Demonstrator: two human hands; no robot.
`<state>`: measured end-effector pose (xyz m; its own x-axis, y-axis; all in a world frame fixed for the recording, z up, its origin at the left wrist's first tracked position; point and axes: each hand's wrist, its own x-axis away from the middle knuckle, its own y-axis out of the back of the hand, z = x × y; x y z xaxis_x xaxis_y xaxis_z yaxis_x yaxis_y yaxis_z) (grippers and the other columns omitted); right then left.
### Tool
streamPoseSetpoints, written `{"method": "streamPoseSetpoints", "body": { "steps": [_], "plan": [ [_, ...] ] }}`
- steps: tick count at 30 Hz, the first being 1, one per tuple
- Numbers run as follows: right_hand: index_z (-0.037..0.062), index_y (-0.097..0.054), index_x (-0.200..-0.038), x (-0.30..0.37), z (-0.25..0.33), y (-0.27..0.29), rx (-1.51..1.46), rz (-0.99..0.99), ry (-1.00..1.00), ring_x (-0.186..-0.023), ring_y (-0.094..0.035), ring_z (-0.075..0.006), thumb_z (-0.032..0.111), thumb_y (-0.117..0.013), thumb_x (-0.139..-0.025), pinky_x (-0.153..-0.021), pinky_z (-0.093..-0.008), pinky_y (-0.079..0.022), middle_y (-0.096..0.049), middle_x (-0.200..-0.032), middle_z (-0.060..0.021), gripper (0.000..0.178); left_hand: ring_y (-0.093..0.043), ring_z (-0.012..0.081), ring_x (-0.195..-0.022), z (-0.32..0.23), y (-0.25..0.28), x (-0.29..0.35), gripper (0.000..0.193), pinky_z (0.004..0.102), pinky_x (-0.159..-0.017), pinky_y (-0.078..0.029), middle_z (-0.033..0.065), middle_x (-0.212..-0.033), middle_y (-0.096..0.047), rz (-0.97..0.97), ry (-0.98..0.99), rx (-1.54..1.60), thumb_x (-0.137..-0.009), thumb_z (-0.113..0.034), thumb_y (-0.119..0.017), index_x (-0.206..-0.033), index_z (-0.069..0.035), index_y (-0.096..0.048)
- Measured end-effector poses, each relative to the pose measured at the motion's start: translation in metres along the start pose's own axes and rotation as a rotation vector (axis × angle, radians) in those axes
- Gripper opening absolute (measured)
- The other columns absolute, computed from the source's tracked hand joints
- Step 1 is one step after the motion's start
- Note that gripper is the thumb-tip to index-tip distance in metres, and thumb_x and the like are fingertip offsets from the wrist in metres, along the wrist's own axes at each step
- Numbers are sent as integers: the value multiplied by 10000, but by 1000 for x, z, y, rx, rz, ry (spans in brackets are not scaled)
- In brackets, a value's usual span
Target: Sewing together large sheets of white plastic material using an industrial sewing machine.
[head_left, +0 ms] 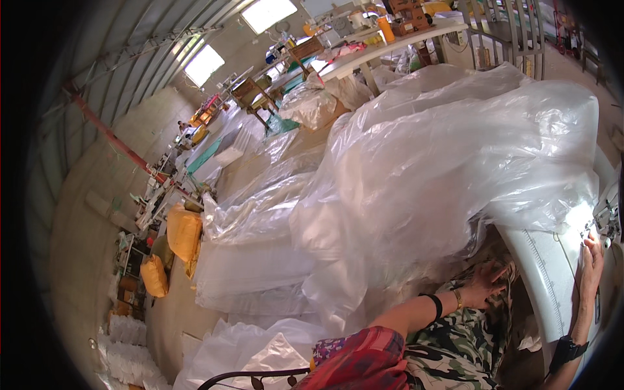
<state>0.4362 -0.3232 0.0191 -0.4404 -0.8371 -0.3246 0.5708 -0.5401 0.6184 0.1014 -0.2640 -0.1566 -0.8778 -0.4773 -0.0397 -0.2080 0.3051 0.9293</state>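
My left hand (484, 285) hovers over or rests on the camouflage-patterned cloth (455, 338) across my lap, below the table edge. Its fingers are spread, with nothing visible in them. My right hand (590, 260) reaches along the right side of the white sewing table (536, 273), its fingertips drawn together beside the lit needle area of a sewing machine (608, 218). Whatever they pinch is too small to make out. A large heap of clear plastic sheeting (416, 169) lies beyond my hands, its near edge overlapping the table's far end.
Plastic-covered white stacks (253, 273) extend to the left. Yellow sacks (184, 231) stand past them. At the back is a long table (396, 45) with an orange bottle (386, 30) and boxes. A metal rack (507, 32) stands at the back right.
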Motion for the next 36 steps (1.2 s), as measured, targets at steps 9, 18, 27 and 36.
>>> {"method": "streamPoseSetpoints", "body": {
  "steps": [9,18,27,36],
  "plan": [
    [-5,-581,-1147,4,0,-2,72,-8,16,-1110,-540,-216,204,-519,-991,-1014,-328,-377,-579,-1199,-127,268,-43,469,-1458,-3,5,1,906,638,-1091,-209,140,-1617,-54,20,10,33,-585,-466,-832,-1403,-246,-512],
    [8,-587,-1151,8,11,0,-2,19,-27,-1143,-528,-220,215,-515,-996,-1042,-324,-356,-574,-1219,-119,268,-33,474,-1459,-2,0,3,903,645,-1093,-193,154,-1617,-47,0,-2,67,-580,-451,-834,-1400,-243,-516],
    [-10,-599,-1127,5,-3,2,78,17,1,-1182,-520,-227,189,-519,-987,-1059,-326,-345,-565,-1262,-134,256,-52,478,-1452,-5,12,0,894,644,-1084,-206,149,-1617,-34,81,15,36,-612,-468,-819,-1417,-249,-495],
    [-50,-586,-1087,-1,11,-4,-17,16,-42,-1206,-506,-235,99,-515,-952,-1048,-331,-349,-566,-1284,-134,214,-66,491,-1441,-10,16,3,854,642,-1081,-228,127,-1618,-33,116,50,-5,-649,-491,-795,-1412,-255,-491]
  ]
}}
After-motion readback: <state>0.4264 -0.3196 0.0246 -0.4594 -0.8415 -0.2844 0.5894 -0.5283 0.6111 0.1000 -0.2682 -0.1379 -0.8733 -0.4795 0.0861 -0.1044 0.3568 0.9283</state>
